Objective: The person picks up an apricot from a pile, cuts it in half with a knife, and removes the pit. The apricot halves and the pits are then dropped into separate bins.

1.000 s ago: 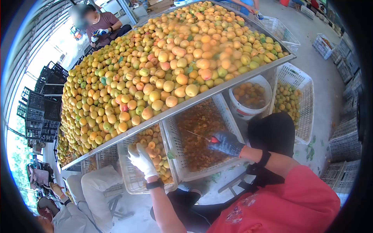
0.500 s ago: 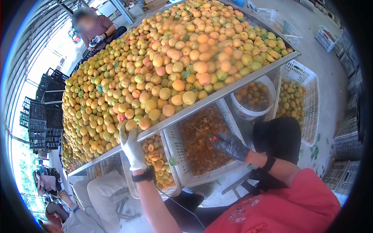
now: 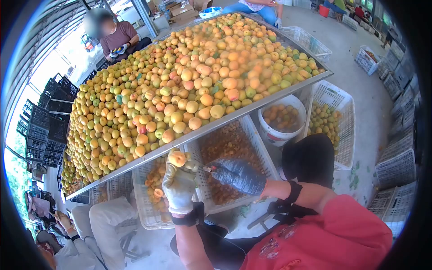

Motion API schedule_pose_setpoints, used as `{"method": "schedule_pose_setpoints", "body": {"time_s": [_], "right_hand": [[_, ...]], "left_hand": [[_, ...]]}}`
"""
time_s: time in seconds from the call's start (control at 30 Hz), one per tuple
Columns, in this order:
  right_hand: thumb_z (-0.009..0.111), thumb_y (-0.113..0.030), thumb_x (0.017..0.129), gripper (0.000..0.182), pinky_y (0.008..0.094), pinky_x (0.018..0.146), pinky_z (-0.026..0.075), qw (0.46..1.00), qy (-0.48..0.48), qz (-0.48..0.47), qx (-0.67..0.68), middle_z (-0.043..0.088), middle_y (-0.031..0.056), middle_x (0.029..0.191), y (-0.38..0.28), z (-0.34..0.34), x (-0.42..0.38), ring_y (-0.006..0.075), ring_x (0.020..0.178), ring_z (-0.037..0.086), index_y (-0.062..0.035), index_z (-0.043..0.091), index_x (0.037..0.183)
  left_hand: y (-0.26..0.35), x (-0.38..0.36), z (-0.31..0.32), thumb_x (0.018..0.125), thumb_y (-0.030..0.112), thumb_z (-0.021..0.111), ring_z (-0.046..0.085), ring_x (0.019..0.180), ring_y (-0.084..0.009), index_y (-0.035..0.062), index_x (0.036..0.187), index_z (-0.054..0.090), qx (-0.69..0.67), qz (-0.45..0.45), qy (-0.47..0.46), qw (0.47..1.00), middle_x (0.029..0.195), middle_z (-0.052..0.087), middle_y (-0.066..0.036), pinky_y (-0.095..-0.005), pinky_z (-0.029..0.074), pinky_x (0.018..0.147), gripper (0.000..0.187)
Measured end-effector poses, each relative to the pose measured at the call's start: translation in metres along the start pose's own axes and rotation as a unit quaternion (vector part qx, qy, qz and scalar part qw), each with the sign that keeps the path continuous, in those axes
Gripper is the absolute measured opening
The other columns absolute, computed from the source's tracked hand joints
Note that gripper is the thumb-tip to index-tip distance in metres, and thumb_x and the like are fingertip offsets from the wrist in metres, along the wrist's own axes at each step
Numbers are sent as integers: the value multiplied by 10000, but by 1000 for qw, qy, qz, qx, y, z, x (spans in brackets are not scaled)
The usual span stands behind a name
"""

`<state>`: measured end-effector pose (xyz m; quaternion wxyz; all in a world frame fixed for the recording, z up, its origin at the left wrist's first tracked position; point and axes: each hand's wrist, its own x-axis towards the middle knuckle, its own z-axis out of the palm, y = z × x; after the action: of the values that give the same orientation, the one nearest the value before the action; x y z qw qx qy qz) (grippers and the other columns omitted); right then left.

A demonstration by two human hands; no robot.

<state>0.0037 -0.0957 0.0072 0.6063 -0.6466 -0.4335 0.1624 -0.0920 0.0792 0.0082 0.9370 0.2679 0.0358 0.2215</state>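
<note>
My left hand [image 3: 180, 189], in a white glove, grips an apricot [image 3: 177, 158] just below the metal table edge. My right hand [image 3: 239, 175], in a dark grey glove, is closed around a small knife [image 3: 209, 168]; a bit of its red handle shows, and the blade is hard to make out. The knife's end points toward my left fingers. Under my left hand stands a white crate of split apricots [image 3: 139, 193]. Beneath my right hand is another white crate [image 3: 265, 153] with brownish pits and scraps in it.
A metal-edged table [image 3: 274, 96] is heaped with apricots. Below it stand a white bucket [image 3: 281, 135] and a crate of greenish apricots [image 3: 346, 135]. One person [image 3: 121, 38] works across the table; another, in pale trousers [image 3: 112, 220], sits at my left. Black crates [image 3: 42, 135] are stacked at left.
My left hand has come from the heap at the table edge with an apricot, down and right. My right hand has moved left with the knife, up close to it.
</note>
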Motion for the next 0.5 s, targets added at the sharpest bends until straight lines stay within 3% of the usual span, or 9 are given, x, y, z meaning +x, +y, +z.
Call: {"method": "schedule_pose_setpoints", "body": {"time_s": [0.1, 0.2, 0.23, 0.27, 0.3, 0.37, 0.43, 0.47, 0.5], "right_hand": [[551, -249, 934, 287, 399, 711, 493, 1000, 9, -11, -24, 655, 196, 938, -14, 9, 0, 350, 854, 639, -34, 615, 1113], [542, -257, 938, 289, 407, 692, 490, 999, 7, 41, -4, 654, 199, 904, -17, 17, -2, 357, 829, 638, -32, 616, 1104], [541, -262, 938, 292, 410, 687, 489, 998, 20, -2, -55, 652, 201, 893, -15, 20, -4, 359, 824, 637, -30, 617, 1098], [540, -267, 938, 295, 412, 682, 488, 993, 35, -44, -108, 651, 203, 882, -15, 21, -5, 362, 819, 637, -28, 617, 1092], [556, -274, 929, 295, 412, 671, 488, 996, 13, 74, -36, 651, 198, 883, -26, 22, -2, 358, 814, 637, -31, 619, 1085], [568, -280, 922, 285, 410, 668, 489, 997, 12, 72, -36, 650, 195, 886, -8, 34, -3, 355, 803, 637, -50, 627, 1081], [557, -304, 928, 295, 394, 693, 494, 998, 52, -39, -21, 640, 208, 901, 5, 41, -8, 362, 809, 631, -73, 635, 1095], [539, -334, 935, 333, 390, 713, 491, 997, 39, -47, -57, 633, 216, 894, 11, 44, -9, 360, 806, 632, -82, 613, 1140], [506, -361, 950, 367, 388, 734, 481, 998, 31, -57, 2, 640, 200, 923, 13, 48, -6, 346, 825, 631, -79, 588, 1171]], "left_hand": [[0, -9, 13, 936, 226, 483, 574, 973, -247, 28, 1311, 446, 53, 5, 45, 998, 1130, 586, -151, -408, 448, 895, 426], [0, -13, 11, 944, 240, 481, 591, 986, -276, 29, 1311, 449, 42, 13, 20, 999, 1130, 598, -169, -436, 453, 908, 424], [-1, -12, 15, 946, 247, 482, 593, 979, -282, 30, 1313, 448, 39, 14, -4, 999, 1138, 596, -171, -437, 455, 904, 428], [-2, -14, 22, 965, 281, 457, 569, 930, -245, 17, 1212, 507, 39, 17, 19, 999, 1095, 602, -136, -393, 449, 829, 364], [-1, -18, 34, 966, 286, 459, 549, 876, -223, 34, 1179, 520, 34, 16, 48, 998, 1036, 600, -112, -357, 438, 779, 336], [2, -18, -24, 959, 283, 468, 587, 944, -274, 21, 1281, 460, -90, -39, -88, 991, 1103, 594, -141, -424, 469, 847, 415], [-6, -19, 29, 958, 282, 489, 497, 771, -158, 80, 1087, 551, 75, 43, 28, 996, 921, 567, -39, -302, 406, 688, 248], [-5, -22, 34, 960, 272, 487, 528, 852, -155, 75, 1143, 549, 94, 44, -17, 995, 1001, 582, -47, -299, 436, 746, 276], [-10, -18, 30, 969, 299, 475, 544, 955, -156, 73, 1216, 532, 115, 49, 29, 992, 1080, 584, -56, -304, 453, 839, 340]]}}
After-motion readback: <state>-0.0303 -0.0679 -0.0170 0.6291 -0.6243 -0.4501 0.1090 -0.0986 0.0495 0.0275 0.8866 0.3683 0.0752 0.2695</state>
